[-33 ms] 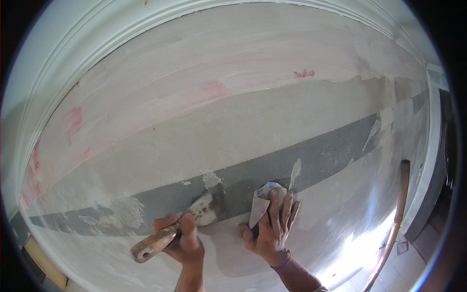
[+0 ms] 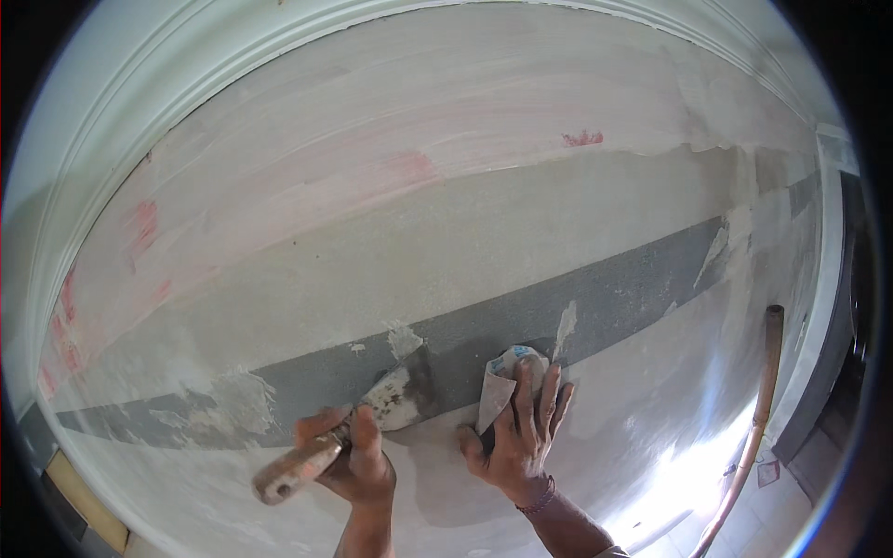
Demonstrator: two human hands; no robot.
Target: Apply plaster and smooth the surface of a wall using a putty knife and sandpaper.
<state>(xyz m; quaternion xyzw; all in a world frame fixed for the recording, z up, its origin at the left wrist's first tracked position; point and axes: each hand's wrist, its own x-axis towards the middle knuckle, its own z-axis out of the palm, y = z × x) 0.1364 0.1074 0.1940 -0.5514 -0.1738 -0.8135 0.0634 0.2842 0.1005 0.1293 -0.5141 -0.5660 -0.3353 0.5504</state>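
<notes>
My left hand [image 2: 358, 460] is closed around the handle of a putty knife [image 2: 405, 392]. The knife's broad, worn blade, smeared with pale and dark residue, lies against the grey band [image 2: 474, 335] that crosses the wall. To its right, my right hand [image 2: 523, 437] presses a curled piece of sandpaper [image 2: 498, 395] to the wall, fingers lying over it and thumb at its lower edge. Blue print shows on the sheet's turned-up backing. A ragged pale patch [image 2: 404, 340] sits just above the blade, and a thin pale streak [image 2: 566, 330] above my right fingers.
A brown pole [image 2: 765, 391] leans at the right, beside glare on the wall's lower part. White moulding [image 2: 223, 70] runs along the top. Red smudges [image 2: 145, 223] mark the upper wall, and a larger rough patch [image 2: 233, 405] lies left of the knife.
My left hand and the putty knife have shifted very slightly right. My right hand and the sandpaper stay in place.
</notes>
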